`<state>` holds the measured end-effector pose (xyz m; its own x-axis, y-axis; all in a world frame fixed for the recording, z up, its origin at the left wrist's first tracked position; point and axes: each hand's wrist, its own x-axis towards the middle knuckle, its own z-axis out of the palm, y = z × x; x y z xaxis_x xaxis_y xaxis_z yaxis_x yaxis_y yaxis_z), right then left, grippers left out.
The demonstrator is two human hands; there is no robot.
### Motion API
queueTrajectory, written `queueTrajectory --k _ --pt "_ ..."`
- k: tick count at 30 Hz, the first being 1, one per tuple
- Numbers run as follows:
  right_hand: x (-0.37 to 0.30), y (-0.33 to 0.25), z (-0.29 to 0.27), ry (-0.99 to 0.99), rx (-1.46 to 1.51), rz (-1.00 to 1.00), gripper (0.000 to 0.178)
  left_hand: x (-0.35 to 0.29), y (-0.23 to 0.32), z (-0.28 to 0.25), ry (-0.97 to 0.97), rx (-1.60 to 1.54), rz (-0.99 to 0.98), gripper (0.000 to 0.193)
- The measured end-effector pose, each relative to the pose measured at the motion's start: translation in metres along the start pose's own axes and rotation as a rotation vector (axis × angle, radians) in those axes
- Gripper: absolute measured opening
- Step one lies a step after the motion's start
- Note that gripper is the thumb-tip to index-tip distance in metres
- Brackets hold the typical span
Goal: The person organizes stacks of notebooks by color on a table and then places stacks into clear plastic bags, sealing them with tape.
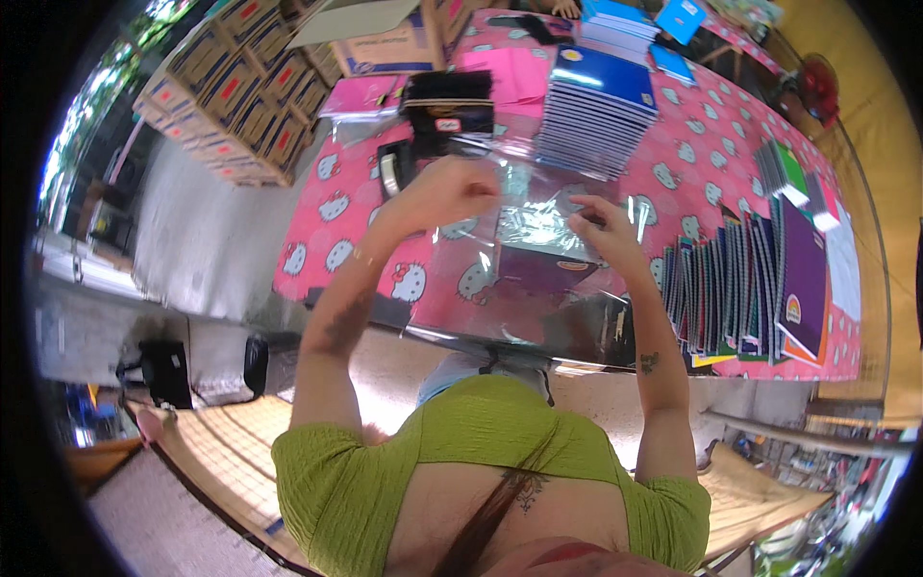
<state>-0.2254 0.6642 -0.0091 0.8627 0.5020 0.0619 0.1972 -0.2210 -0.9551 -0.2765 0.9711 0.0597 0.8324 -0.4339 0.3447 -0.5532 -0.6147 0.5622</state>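
Note:
A dark purple notebook (545, 271) lies in front of me under shiny clear plastic film (452, 288), and glare hides much of its cover. At the notebook's upper left, my left hand (468, 187) is closed with the fingers curled in. Whether it grips the film's edge is hidden. My right hand (606, 229) is over the notebook's right side, its fingers bent and a gap showing between them. Just beyond my left hand sit a black box-like holder (448, 104) and a dark tool with a pale strip (389, 171).
Blue spiral notebooks (598, 115) form a tall stack beyond my hands. To the right stands a row of spiral notebooks (735, 279). Pink sheets (510, 79) lie at the back. Cardboard boxes (236, 91) are piled at the left. Another person's hand (565, 9) shows at the far edge.

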Motion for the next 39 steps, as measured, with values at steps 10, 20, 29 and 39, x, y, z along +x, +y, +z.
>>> queueTrajectory --k 10,20,29,39 --pt "-0.005 -0.001 0.016 0.099 -0.026 -0.053 0.054 0.087 -0.159 0.139 -1.016 -0.235 -0.210 0.038" --pt "-0.013 0.001 0.011 0.163 -0.013 -0.034 0.059 0.069 -0.057 0.076 -0.368 -1.093 -0.387 0.039" --pt "-0.017 -0.008 0.012 0.100 0.077 -0.024 0.058 0.041 -0.064 0.118 -0.525 -1.401 -0.604 0.043" --pt "-0.055 0.034 0.020 0.220 0.441 -0.116 0.094 -0.030 -0.109 0.127 0.109 -1.415 -0.546 0.069"
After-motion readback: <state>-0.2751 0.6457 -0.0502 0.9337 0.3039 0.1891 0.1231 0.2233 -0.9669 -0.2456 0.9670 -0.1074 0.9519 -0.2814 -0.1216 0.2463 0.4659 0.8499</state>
